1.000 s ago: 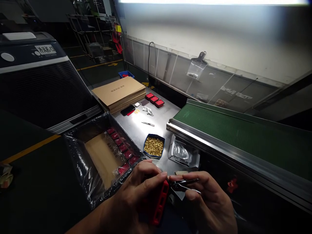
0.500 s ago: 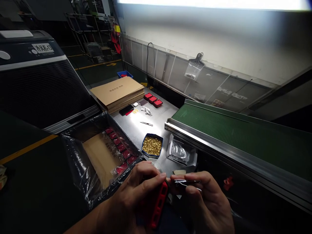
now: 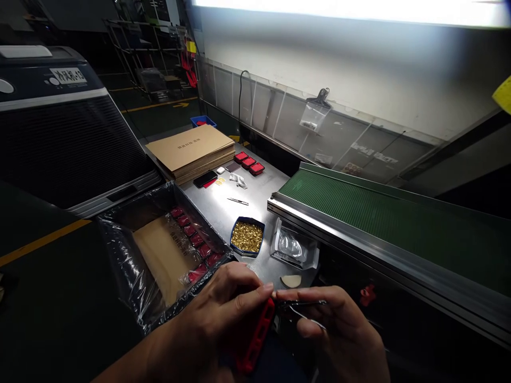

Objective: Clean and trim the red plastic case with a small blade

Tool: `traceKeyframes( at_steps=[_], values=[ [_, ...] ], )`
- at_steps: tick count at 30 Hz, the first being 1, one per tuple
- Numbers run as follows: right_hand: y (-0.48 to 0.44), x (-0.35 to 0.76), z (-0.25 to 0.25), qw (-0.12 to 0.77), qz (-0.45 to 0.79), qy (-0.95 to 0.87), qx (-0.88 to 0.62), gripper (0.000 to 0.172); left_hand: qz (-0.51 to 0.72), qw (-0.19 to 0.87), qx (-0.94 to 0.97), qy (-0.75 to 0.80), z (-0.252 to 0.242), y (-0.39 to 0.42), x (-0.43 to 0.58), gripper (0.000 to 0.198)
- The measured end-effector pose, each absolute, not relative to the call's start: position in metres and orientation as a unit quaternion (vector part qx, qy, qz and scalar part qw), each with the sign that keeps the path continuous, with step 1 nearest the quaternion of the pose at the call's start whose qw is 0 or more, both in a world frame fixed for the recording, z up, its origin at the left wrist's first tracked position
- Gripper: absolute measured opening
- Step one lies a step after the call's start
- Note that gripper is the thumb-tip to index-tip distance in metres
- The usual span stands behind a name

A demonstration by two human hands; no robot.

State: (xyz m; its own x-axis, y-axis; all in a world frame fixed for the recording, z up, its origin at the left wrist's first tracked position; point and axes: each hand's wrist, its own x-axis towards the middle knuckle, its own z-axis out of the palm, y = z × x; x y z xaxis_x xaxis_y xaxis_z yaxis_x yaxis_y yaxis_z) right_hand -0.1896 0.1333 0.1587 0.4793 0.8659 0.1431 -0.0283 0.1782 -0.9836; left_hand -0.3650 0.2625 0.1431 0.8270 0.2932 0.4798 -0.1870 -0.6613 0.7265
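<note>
My left hand [image 3: 223,314] is closed round a red plastic part [image 3: 255,336] with rectangular cut-outs, held on edge near the bottom of the view. My right hand [image 3: 339,332] pinches metal tweezers [image 3: 301,307], whose tips point left and meet the top edge of the red part. Just beyond the hands, a small blue dish of tiny gold pieces [image 3: 247,236] sits on the steel table [image 3: 223,210].
A plastic-lined box [image 3: 131,260] holding cardboard and a row of red parts stands to the left. A clear tray with a bag [image 3: 293,248] lies beside a green conveyor belt [image 3: 383,218]. Farther off are stacked cardboard sheets [image 3: 190,150], three red parts [image 3: 248,161], spare tweezers [image 3: 238,201] and a phone [image 3: 205,178].
Both hands keep their hold and stay nearly still; the view has shifted slightly, and a pale oval piece on the table beyond the hands now shows.
</note>
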Motion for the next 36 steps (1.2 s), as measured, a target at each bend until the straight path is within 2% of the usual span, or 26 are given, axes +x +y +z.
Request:
traceKeyframes(
  at_steps=[5,13,19,23,27,36],
  values=[
    [0.127,-0.177,0.150,0.629,0.344,-0.454,-0.530,0.028,0.282,0.429,0.857,0.038,0.146,0.259,-0.365,0.091],
    [0.118,-0.175,0.151,0.597,0.292,-0.498,-0.557,0.030,0.279,0.386,0.879,-0.017,0.139,0.263,-0.367,0.092],
    [0.115,-0.183,0.148,0.659,0.352,-0.366,-0.554,0.013,0.256,0.416,0.873,-0.011,0.136,0.262,-0.366,0.082],
    [0.114,-0.179,0.148,0.637,0.360,-0.429,-0.530,0.027,0.247,0.425,0.871,0.010,0.143,0.257,-0.367,0.092],
    [0.112,-0.173,0.148,0.609,0.341,-0.478,-0.534,0.038,0.230,0.426,0.874,0.039,0.148,0.253,-0.367,0.092],
    [0.108,-0.159,0.148,0.528,0.298,-0.561,-0.564,0.044,0.207,0.438,0.875,0.005,0.142,0.259,-0.364,0.100]
  ],
)
